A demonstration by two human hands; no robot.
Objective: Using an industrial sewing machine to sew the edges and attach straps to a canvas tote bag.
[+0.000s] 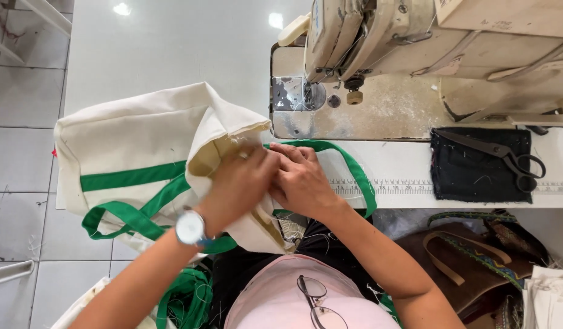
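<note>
Pink cloth of the person's top (pixel 275 292) filled the nearest edge at 6 o'clock, with a pair of glasses (pixel 315 301) hanging on it. Green webbing (pixel 187 298) lay bunched just beside it, toward 7 o'clock. Brown bag with patterned strap (pixel 470 262) sat at 4 o'clock, below the table edge.

Left hand (pixel 238 183), a wristwatch (pixel 190 228) on its wrist, was closed in a pinch on the folded top edge of the cream canvas tote bag (pixel 135 137). Right hand (pixel 299 180) lay touching the left, fingers curled and pressing down on the same edge. Exact grip of the fingertips could not be told; the left hand was blurred.

Tote lay at centre-left on the white table (pixel 171 42), hanging partly over the near edge toward 8 o'clock. Green stripe ran across its face; one green handle (pixel 120 219) looped at 8 o'clock, another green strap (pixel 354 170) arched past the right hand toward 3 o'clock, over a printed ruler strip (pixel 403 186).

Dark fabric pad (pixel 470 176) lay at 2 o'clock with black scissors (pixel 507 155) on it. Beige sewing machine (pixel 415 36) stood farthest, at 1 o'clock, its needle plate (pixel 293 94) just beyond the hands.
</note>
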